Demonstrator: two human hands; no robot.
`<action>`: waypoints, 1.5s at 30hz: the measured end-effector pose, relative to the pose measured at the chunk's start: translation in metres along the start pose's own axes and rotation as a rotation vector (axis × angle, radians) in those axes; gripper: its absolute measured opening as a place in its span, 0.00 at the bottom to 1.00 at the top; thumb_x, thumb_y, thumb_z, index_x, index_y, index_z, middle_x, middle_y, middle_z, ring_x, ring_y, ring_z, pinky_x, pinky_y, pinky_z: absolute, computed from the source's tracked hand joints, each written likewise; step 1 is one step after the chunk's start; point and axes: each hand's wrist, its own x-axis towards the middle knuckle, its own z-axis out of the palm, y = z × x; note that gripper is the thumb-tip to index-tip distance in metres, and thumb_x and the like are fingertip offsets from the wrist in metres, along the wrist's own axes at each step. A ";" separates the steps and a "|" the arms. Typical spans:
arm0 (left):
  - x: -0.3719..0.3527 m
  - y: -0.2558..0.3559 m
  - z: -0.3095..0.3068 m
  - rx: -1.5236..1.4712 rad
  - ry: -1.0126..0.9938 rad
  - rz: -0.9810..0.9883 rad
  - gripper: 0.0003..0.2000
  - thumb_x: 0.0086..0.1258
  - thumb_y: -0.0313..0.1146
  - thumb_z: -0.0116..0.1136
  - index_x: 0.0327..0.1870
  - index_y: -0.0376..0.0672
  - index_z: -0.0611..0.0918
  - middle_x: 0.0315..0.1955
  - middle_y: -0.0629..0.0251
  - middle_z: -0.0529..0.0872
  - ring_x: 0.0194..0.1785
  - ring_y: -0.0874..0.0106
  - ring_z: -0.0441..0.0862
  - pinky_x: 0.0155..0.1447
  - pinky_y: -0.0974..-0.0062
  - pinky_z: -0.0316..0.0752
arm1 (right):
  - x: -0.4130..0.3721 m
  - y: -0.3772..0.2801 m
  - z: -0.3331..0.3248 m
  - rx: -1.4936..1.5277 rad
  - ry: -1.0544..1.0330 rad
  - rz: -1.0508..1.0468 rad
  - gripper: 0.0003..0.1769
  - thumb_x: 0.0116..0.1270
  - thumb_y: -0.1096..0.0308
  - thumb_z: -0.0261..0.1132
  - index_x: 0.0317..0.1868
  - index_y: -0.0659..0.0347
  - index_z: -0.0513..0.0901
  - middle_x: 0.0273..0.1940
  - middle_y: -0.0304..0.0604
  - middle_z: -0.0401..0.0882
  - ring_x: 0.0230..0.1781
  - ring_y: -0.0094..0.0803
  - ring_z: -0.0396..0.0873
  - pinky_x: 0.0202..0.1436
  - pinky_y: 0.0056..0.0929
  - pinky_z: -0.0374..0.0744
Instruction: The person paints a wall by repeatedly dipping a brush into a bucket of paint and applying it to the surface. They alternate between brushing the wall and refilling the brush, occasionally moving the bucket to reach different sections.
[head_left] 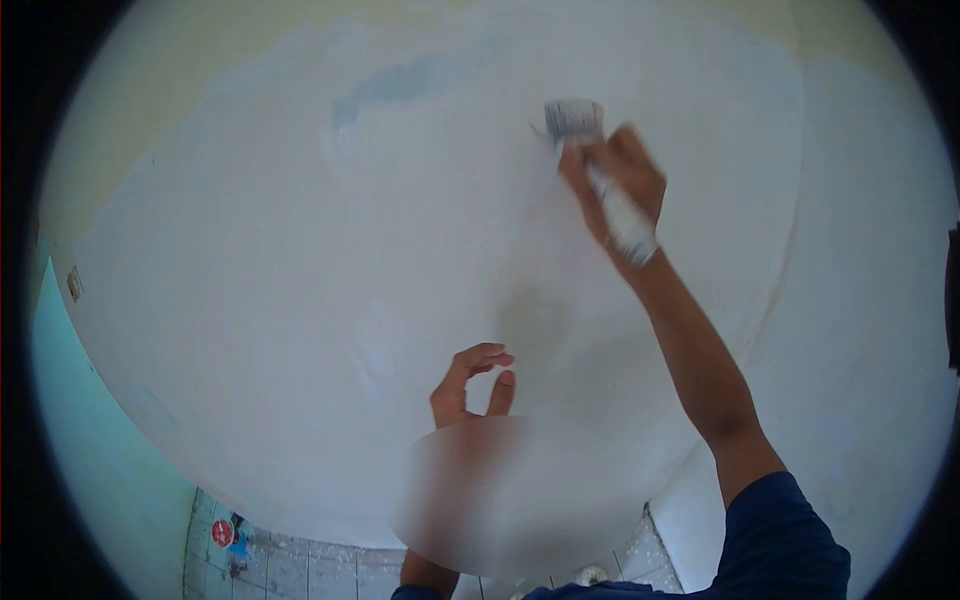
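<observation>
My right hand [622,180] is wrapped round the handle of a paintbrush [574,118], raised high against the wall. The brush's wide bristles point up and lie over the white-painted wall [300,260]; its pale, paint-smeared handle runs down past my wrist. Lower and to the left, my left hand [475,380] hangs in front of the wall with fingers curved and a gap between thumb and fingertips. Nothing shows in that hand. A blurred oval patch covers most of the left forearm.
Bluish patches [390,85] and yellowish areas [240,35] show on the upper wall. A small wall fitting [75,284] sits at far left. On the tiled floor [290,570] below stands a red and blue item [224,533]. Another wall meets this one at right.
</observation>
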 end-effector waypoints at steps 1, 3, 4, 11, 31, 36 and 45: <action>-0.009 -0.003 0.000 -0.019 -0.004 -0.024 0.11 0.65 0.22 0.60 0.48 0.36 0.79 0.38 0.58 0.86 0.45 0.67 0.85 0.53 0.70 0.77 | -0.036 -0.002 0.000 -0.053 -0.047 -0.051 0.07 0.56 0.67 0.72 0.27 0.57 0.81 0.26 0.41 0.73 0.19 0.32 0.74 0.21 0.28 0.72; -0.031 -0.009 -0.009 0.010 -0.036 -0.089 0.11 0.65 0.22 0.60 0.48 0.36 0.79 0.39 0.58 0.86 0.46 0.67 0.85 0.53 0.71 0.77 | -0.128 -0.013 -0.017 -0.029 -0.202 0.039 0.07 0.52 0.69 0.74 0.27 0.55 0.82 0.27 0.41 0.76 0.22 0.33 0.79 0.24 0.28 0.76; -0.046 -0.010 -0.012 0.020 -0.037 -0.131 0.12 0.65 0.22 0.61 0.48 0.36 0.79 0.39 0.58 0.86 0.46 0.67 0.85 0.53 0.71 0.77 | -0.170 -0.020 -0.035 0.008 -0.277 0.097 0.08 0.49 0.71 0.75 0.29 0.55 0.84 0.27 0.40 0.76 0.22 0.32 0.79 0.24 0.26 0.77; -0.154 -0.005 -0.033 0.136 -0.069 -0.521 0.11 0.68 0.27 0.60 0.50 0.38 0.79 0.42 0.60 0.86 0.48 0.68 0.84 0.55 0.71 0.76 | -0.275 -0.044 -0.122 0.022 -0.414 0.737 0.12 0.65 0.71 0.67 0.45 0.69 0.79 0.39 0.42 0.69 0.40 0.28 0.74 0.44 0.26 0.78; -0.452 0.202 0.002 0.809 0.792 -1.175 0.13 0.73 0.34 0.57 0.53 0.36 0.78 0.44 0.61 0.85 0.50 0.71 0.83 0.53 0.70 0.77 | -0.430 -0.072 -0.245 1.398 -0.592 2.331 0.26 0.70 0.71 0.62 0.66 0.63 0.67 0.55 0.46 0.75 0.50 0.32 0.79 0.53 0.25 0.83; -0.528 0.230 -0.009 0.879 1.015 -1.207 0.13 0.69 0.32 0.59 0.51 0.36 0.79 0.43 0.58 0.86 0.46 0.69 0.84 0.49 0.70 0.79 | -0.419 -0.155 -0.233 1.570 -1.076 2.272 0.24 0.69 0.73 0.62 0.64 0.61 0.69 0.52 0.44 0.79 0.47 0.31 0.81 0.50 0.24 0.83; -0.614 0.262 -0.013 0.806 1.229 -1.265 0.13 0.70 0.33 0.57 0.51 0.37 0.79 0.39 0.59 0.87 0.45 0.69 0.84 0.48 0.70 0.78 | -0.406 -0.341 -0.230 1.553 -1.672 2.106 0.20 0.66 0.71 0.66 0.58 0.56 0.74 0.47 0.39 0.82 0.42 0.26 0.82 0.43 0.23 0.83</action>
